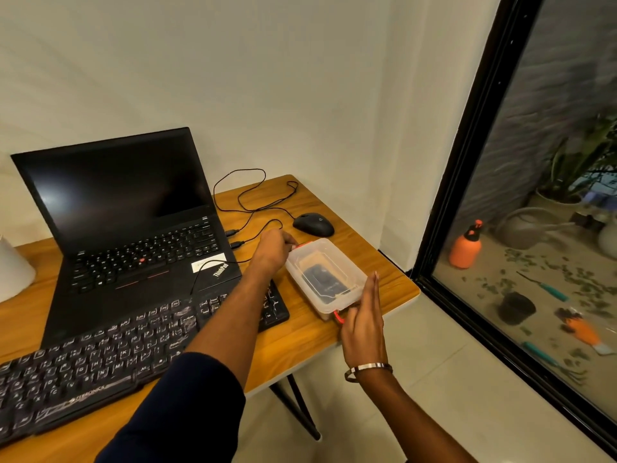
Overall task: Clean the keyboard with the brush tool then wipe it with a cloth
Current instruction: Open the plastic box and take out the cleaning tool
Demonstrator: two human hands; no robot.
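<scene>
1. The keyboard (133,342) lies at 8 o'clock on the desk (300,332), long axis running 8 to 2.
2. A lidded clear box (325,275) sits just past its 2 o'clock end, dark item inside.
3. Left hand (272,250) grips the box's far red clip; right hand (362,320), fingers straight, presses the near clip (338,317).

keyboard (100,355) | black, dusty | flat on desk, before laptop
</scene>
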